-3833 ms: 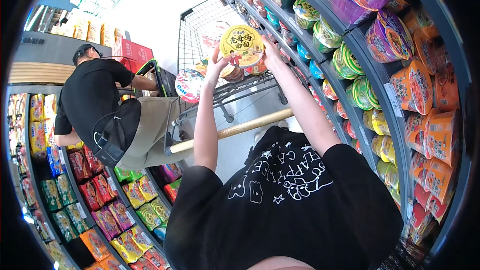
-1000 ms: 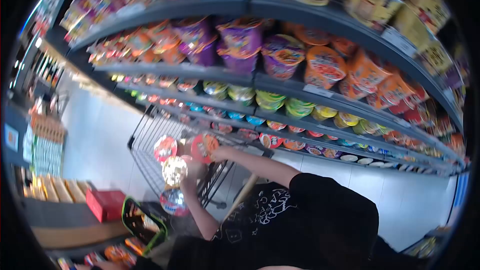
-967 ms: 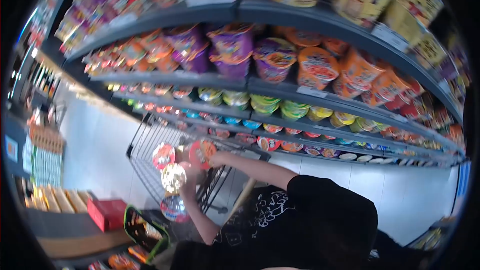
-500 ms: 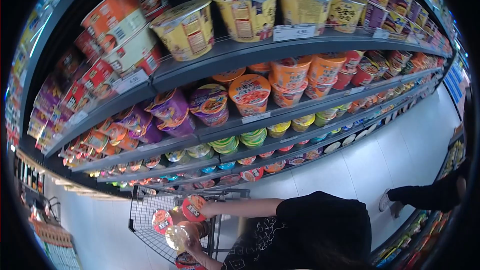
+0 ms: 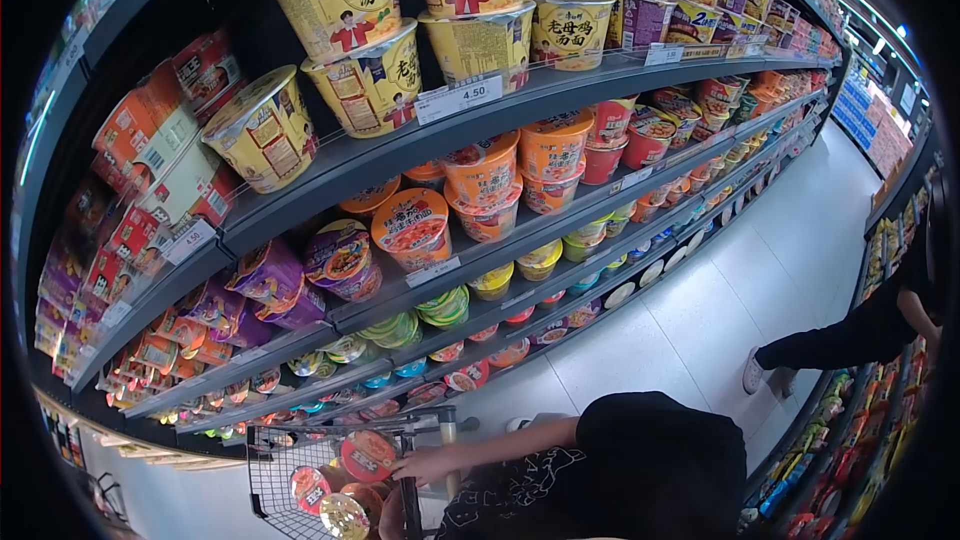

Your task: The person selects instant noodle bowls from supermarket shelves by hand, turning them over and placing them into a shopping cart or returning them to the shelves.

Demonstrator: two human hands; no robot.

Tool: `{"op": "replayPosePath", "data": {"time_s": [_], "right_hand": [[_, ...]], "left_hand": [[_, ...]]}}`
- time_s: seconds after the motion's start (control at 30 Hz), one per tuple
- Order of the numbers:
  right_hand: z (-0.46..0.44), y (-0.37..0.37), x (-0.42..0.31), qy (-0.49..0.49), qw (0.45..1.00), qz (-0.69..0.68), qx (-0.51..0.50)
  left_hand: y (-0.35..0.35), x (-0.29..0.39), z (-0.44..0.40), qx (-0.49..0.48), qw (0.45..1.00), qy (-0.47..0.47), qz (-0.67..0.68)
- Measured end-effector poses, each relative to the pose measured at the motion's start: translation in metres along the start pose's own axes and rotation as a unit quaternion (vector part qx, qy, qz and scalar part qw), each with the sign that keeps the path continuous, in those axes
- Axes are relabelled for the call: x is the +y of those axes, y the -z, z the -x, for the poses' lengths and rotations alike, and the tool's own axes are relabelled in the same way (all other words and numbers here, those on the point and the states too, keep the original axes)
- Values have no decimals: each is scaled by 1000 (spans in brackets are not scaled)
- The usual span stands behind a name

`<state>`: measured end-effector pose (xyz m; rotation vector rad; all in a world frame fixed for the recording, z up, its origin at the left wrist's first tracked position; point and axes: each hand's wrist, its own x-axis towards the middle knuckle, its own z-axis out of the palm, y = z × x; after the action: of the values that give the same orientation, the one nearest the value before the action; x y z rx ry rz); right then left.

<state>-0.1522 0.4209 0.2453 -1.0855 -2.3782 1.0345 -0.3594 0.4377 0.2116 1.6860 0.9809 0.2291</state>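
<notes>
My right hand (image 5: 424,465) reaches over the near edge of a wire shopping cart (image 5: 262,488). Its fingers stretch toward a red-lidded instant noodle cup (image 5: 368,454) inside and no longer wrap round it. My left hand (image 5: 392,520) is low in the view beside the cart's dark near bar, close to a cup with a shiny gold lid (image 5: 345,517); its fingers are mostly hidden. Another red-lidded noodle cup (image 5: 310,489) lies in the cart, and a reddish-brown one (image 5: 365,503) is partly covered.
A long shelf (image 5: 560,90) of instant noodle cups runs along my right, with yellow cups (image 5: 570,30) on top and orange ones (image 5: 412,228) below. A person in dark clothes (image 5: 835,335) stands near the opposite shelf. White tile floor (image 5: 690,330) lies between.
My view has turned, so the shelf and cart sit differently in it. My right hand has let go of the red-lidded cup; my left hand has drawn back from the gold-lidded one.
</notes>
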Motion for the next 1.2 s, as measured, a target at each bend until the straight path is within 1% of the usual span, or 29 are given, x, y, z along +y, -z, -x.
{"op": "replayPosePath", "data": {"time_s": [0.1,0.17,0.2,0.27,0.37,0.4,0.43,0.47,0.5,0.53,0.57,0.6,0.63,0.67,0.7,0.73,0.83,0.87,0.9,0.93,0.97,1.0,1.03,1.1,1.13,1.17,1.2], "right_hand": [[6,4,3,7,1000,0,15],[12,6,6,33,999,8,40],[15,8,6,38,999,8,35],[22,12,4,23,999,17,46],[30,14,7,35,997,43,45],[32,11,11,40,997,43,44],[36,12,13,51,996,44,66],[39,14,14,62,993,45,88],[43,16,16,67,993,46,86],[48,18,19,58,994,41,80],[53,22,18,50,995,34,73],[59,25,18,56,995,35,69],[64,29,18,36,996,22,75],[70,32,18,17,997,9,81],[76,35,19,21,997,8,77],[81,38,21,16,997,-5,76],[97,49,23,10,997,-23,71],[102,52,24,2,997,-30,75],[106,53,26,-6,996,-36,78],[108,55,29,3,996,-32,77],[112,56,30,8,997,-33,75],[117,59,33,5,997,-27,70],[121,62,34,1,998,-20,65],[129,64,36,15,996,-24,82],[133,65,36,5,995,-5,98],[140,67,39,-8,993,15,114],[147,75,33,-27,994,19,107]], "left_hand": [[-7,3,0,-16,1000,-1,-12],[-11,5,0,-21,1000,2,-14],[-11,6,0,-22,1000,4,-16],[-16,10,1,-22,1000,3,-21],[-22,10,-2,-22,998,-15,-51],[-24,6,-3,-22,995,-47,-86],[-25,3,-4,-23,981,-110,-160],[-28,9,-4,-20,976,-126,-178],[-30,15,-9,-20,958,-167,-232],[-39,20,-6,-5,1000,7,6],[-43,5,-11,2,1000,7,7],[-46,-16,-16,5,1000,-27,2],[-51,-22,-17,8,998,-61,-4],[-55,-28,-16,14,998,-58,-3],[-62,-5,-16,21,988,49,148],[-69,12,-18,27,943,151,296],[-83,26,-22,33,927,158,339],[-85,18,-24,20,908,164,385],[-89,16,-26,27,908,166,384],[-93,15,-28,20,957,99,273],[-98,15,-30,13,987,30,157],[-102,35,-30,28,927,157,341],[-105,32,-31,32,926,157,341],[-114,24,-38,38,948,131,288],[-118,59,-35,56,917,194,344],[-122,62,-39,53,917,194,345],[-125,62,-40,45,969,158,185]]}}
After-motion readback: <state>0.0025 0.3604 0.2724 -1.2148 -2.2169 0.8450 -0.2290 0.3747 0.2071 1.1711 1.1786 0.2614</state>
